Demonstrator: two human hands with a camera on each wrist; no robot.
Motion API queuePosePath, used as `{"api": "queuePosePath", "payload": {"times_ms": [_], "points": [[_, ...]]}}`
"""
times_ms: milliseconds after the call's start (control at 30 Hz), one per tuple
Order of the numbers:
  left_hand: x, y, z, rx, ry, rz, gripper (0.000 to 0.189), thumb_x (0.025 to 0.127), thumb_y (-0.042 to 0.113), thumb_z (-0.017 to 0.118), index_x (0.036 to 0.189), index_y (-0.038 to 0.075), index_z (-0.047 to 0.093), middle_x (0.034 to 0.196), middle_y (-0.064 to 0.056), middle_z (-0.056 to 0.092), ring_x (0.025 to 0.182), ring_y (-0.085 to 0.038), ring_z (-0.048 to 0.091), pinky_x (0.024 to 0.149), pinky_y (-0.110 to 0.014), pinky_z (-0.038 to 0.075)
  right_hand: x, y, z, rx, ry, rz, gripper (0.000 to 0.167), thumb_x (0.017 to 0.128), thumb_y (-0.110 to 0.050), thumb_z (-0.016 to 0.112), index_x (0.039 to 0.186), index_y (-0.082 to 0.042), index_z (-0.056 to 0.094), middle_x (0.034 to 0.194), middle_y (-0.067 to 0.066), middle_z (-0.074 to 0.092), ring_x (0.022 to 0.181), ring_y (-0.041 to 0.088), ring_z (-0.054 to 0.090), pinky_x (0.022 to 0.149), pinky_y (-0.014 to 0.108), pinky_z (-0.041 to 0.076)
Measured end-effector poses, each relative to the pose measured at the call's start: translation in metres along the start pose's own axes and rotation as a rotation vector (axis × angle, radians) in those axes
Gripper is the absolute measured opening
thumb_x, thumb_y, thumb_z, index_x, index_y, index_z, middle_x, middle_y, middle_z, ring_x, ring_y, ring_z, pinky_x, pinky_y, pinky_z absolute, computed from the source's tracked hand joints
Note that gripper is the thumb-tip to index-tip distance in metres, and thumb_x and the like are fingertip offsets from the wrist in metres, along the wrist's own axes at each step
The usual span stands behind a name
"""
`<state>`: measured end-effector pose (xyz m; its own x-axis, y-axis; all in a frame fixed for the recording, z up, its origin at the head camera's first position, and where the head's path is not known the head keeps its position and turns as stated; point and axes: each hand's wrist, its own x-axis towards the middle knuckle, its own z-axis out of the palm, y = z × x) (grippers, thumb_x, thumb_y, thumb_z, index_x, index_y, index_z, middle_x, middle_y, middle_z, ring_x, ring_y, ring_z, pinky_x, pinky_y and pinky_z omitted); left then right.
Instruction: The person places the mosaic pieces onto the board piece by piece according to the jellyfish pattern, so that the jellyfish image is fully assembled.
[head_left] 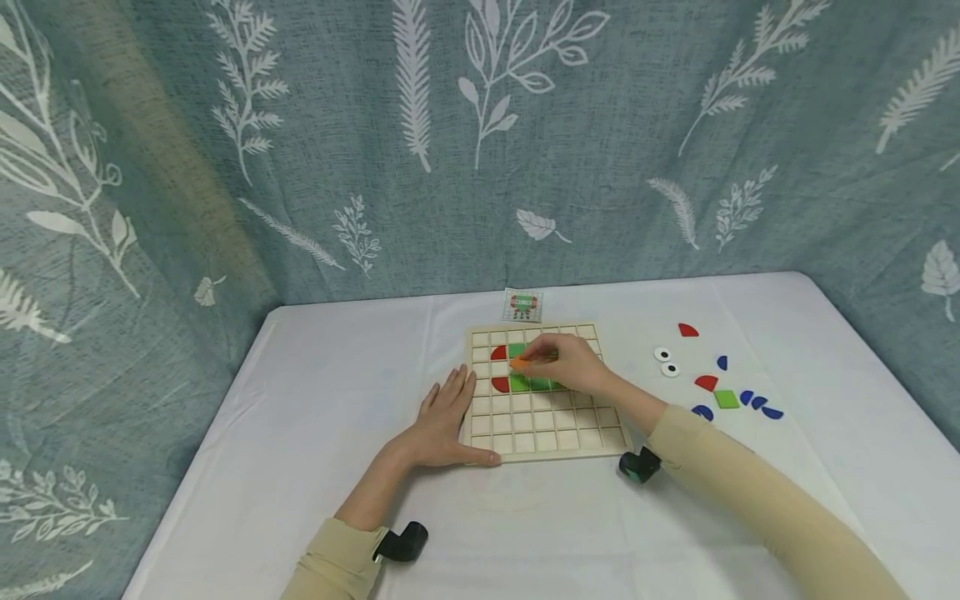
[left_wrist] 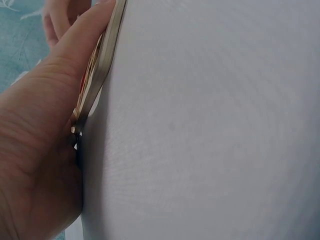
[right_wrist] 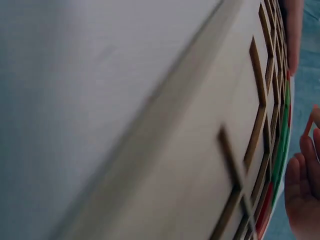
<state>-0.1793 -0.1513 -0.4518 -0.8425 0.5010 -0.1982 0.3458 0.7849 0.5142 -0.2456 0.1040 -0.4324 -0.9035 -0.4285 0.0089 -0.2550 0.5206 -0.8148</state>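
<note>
Orange and small, one piece is pinched between the thumb and fingers of the right hand. It is over the far left part of a wooden board with lots of squares. I cannot tell if it touches the wood. Close to it, two red pieces and some green pieces sit in the squares. The left hand lies at the board's near left corner, its fingers straight and its thumb spread apart along the near edge. Just past the far edge is a little picture card. To the right, two white rounds with black dots lie near loose red, blue and green bits on a white cloth.
</note>
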Motion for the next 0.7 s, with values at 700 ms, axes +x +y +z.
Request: {"api": "queuePosePath", "payload": {"times_ms": [700], "points": [[-0.002, 0.002, -0.002, 0.009, 0.007, 0.011, 0.125, 0.075, 0.060, 0.076, 0.156, 0.002, 0.000, 0.162, -0.014, -0.006, 0.148, -0.026, -0.010, 0.117, -0.050, -0.005, 0.019, -0.015, 0.016, -0.232, -0.101, -0.325, 0.015, 0.093, -0.002, 0.064, 0.100, -0.004, 0.077, 0.107, 0.009, 0.072, 0.101, 0.025, 0.066, 0.084, 0.036, 0.053]]}}
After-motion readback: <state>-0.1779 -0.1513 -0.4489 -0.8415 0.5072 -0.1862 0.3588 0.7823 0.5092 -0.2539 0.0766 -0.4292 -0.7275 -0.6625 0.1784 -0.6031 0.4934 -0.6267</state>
